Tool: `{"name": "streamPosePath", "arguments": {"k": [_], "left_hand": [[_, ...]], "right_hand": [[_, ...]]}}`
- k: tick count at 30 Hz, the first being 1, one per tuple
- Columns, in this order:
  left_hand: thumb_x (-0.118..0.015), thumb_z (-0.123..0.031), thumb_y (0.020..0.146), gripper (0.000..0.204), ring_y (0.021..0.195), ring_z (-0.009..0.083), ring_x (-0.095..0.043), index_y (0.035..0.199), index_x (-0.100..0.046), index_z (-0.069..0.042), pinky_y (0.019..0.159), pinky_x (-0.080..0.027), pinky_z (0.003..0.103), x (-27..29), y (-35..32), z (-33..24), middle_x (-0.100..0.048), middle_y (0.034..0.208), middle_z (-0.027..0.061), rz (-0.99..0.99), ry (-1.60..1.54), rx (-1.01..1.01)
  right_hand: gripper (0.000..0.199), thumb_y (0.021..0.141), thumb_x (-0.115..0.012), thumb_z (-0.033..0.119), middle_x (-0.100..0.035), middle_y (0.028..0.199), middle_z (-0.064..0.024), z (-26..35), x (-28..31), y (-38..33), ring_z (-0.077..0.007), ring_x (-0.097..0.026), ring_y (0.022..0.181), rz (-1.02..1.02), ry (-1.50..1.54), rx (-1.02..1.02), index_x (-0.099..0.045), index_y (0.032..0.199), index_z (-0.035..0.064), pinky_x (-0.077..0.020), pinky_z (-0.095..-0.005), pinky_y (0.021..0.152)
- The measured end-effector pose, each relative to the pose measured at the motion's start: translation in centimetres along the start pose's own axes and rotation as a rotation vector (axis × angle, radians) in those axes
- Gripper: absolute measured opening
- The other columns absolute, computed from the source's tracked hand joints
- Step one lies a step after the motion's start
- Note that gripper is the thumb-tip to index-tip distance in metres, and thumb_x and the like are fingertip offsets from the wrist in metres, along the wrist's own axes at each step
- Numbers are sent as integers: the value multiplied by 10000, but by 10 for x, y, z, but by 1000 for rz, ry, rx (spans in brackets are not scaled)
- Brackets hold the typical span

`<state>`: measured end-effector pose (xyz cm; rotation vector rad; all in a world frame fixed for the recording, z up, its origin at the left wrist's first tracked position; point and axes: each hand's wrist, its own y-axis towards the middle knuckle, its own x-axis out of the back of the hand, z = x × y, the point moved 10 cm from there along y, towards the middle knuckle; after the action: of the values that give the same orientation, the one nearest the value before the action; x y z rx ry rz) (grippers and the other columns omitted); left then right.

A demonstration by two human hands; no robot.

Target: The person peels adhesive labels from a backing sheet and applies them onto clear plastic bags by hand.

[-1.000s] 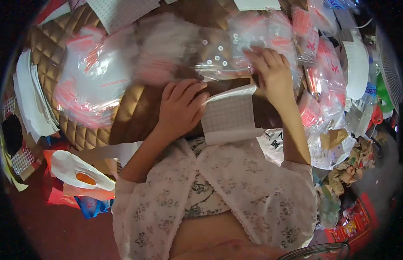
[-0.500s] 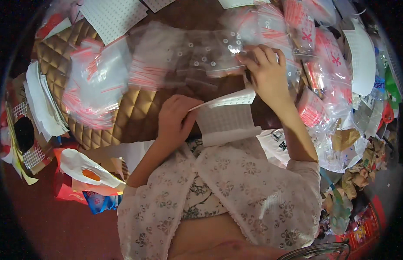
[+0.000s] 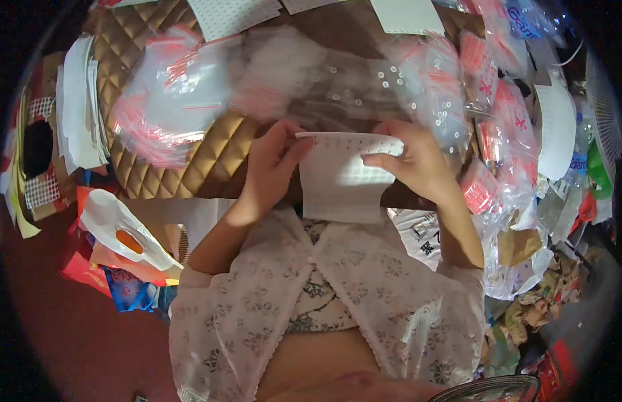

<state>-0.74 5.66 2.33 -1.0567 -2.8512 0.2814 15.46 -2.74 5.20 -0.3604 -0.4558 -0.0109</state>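
Between my hands is a white sheet of small stickers (image 3: 344, 184), its top edge level and its lower part hanging over the table's front edge. My left hand (image 3: 274, 157) pinches the sheet's top left corner. At the top right corner, my right hand (image 3: 408, 157) grips it with the thumb on its face. Just beyond lie clear zip bags (image 3: 334, 87), several with small round white stickers on them. More stickered zip bags (image 3: 435, 114) lie to the right of my right hand.
A heap of red-edged zip bags (image 3: 170, 107) lies on the quilted brown tabletop (image 3: 210, 161). Sticker sheets (image 3: 234, 17) lie at the far edge, with another white sheet (image 3: 408, 15) beside them. Packed bag bundles (image 3: 482, 187) crowd the right. Paper stacks (image 3: 80, 107) stand at the left.
My right hand has come back from the zip bags to the sheet's right corner. The sheet now faces me more squarely. My left hand keeps its hold; the whole view has shifted slightly.
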Motion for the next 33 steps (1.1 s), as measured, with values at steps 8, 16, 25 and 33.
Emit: {"name": "streamPosePath", "arguments": {"k": [8, 16, 25, 33], "left_hand": [[-609, -113, 873, 146, 670, 30, -471, 804, -565, 8, 560, -377, 198, 15, -11, -21, -517, 704, -29, 61, -94, -149], [-688, -53, 777, 189, 791, 67, -574, 956, -655, -4, 690, -469, 207, 13, -7, -20, -654, 883, 34, 148, -74, 41], [-674, -84, 771, 183, 847, 97, -592, 944, -662, -23, 739, -481, 255, -5, -10, -23, -657, 886, 37, 245, -59, -73], [-722, -131, 753, 186, 770, 93, -623, 912, -693, -37, 688, -485, 243, -8, -6, -27, -685, 841, 56, 177, 15, -152]], "right_hand": [[187, 826, -681, 153, -569, 725, -39, 18, -12, -10, -88, -496, 692, -102, 99, 45, -594, 856, -10, -401, -252, 597], [141, 866, -624, 115, -591, 740, -65, 40, -14, -24, -123, -506, 653, -151, -178, 131, -617, 866, -26, -408, -266, 588], [117, 782, -649, 20, -643, 815, -82, 58, -19, -24, -115, -595, 737, -239, -163, 282, -596, 873, -32, -479, -259, 696], [59, 789, -637, 23, -639, 769, -101, 50, -17, -21, -161, -605, 681, -295, -134, 269, -638, 839, -8, -458, -250, 556]]}}
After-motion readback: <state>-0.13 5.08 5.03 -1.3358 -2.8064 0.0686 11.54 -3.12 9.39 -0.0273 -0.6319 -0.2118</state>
